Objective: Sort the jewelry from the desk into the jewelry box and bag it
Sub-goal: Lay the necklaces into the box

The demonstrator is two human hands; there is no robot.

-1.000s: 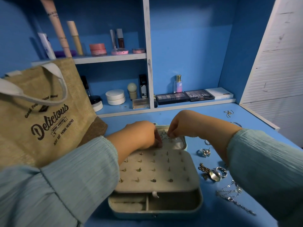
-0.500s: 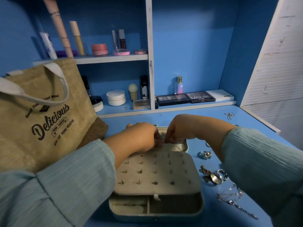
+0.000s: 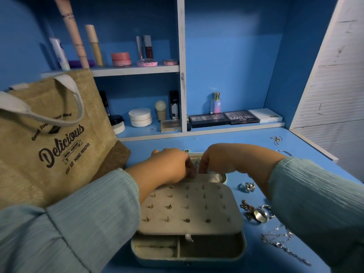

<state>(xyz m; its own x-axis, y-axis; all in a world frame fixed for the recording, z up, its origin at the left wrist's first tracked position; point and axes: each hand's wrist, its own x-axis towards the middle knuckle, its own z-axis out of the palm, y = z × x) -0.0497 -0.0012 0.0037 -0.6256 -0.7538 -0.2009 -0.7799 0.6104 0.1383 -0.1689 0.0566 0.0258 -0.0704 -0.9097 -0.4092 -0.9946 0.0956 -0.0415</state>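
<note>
Both the left hand [image 3: 169, 166] and the right hand [image 3: 218, 160], fingers curled, pinch a tiny piece together above the open grey felt-lined jewelry box [image 3: 189, 247].

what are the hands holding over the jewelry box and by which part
Cannot be told: both the left hand and right hand curl together over the jewelry box, hiding whatever is pinched.

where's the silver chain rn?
Head view, lower right: silver chain lies on the blue desk, right of the jewelry box, just below the rings.
</note>
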